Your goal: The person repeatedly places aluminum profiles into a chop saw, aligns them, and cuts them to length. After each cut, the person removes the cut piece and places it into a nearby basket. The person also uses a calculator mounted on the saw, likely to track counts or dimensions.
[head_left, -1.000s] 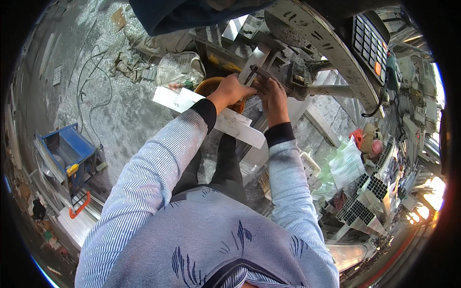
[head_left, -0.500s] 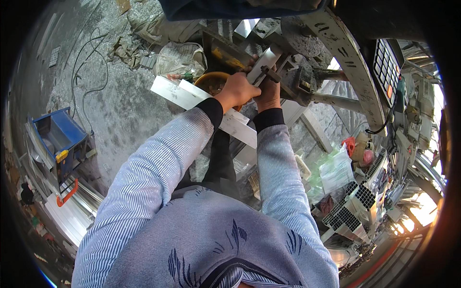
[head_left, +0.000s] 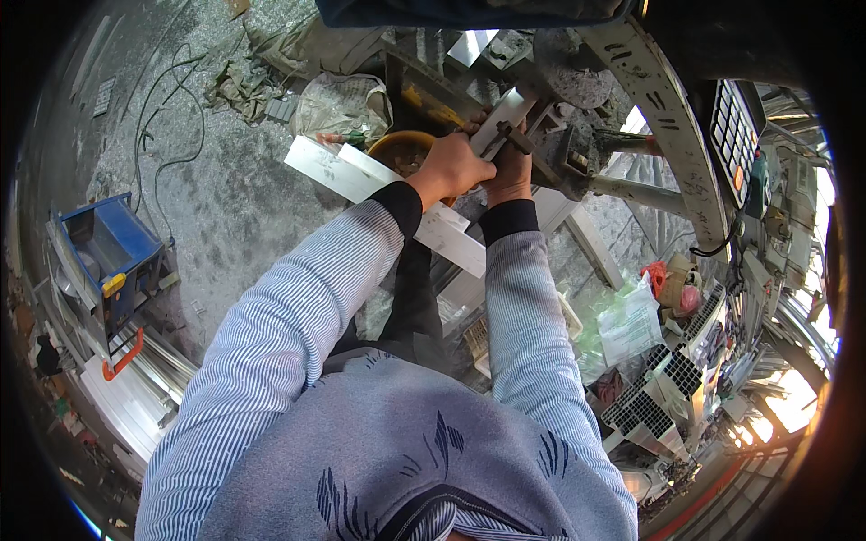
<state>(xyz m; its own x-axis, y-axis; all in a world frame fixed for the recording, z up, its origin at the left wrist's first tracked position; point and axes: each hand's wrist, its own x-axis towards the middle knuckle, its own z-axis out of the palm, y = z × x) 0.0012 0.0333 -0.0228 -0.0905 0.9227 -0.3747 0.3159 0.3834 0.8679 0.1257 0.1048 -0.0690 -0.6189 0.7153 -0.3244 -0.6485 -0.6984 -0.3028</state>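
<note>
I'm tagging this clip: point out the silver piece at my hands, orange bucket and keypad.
Silver piece [head_left: 504,115]: head view, its bright upper face.
Orange bucket [head_left: 394,142]: head view, inner wall near the rim.
Keypad [head_left: 734,135]: head view, among its middle keys.

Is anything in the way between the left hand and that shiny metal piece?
Nothing that I can see: the left hand looks right up against the lower end of the shiny metal piece. The small dark bar is off to the right, by the right hand.
</note>
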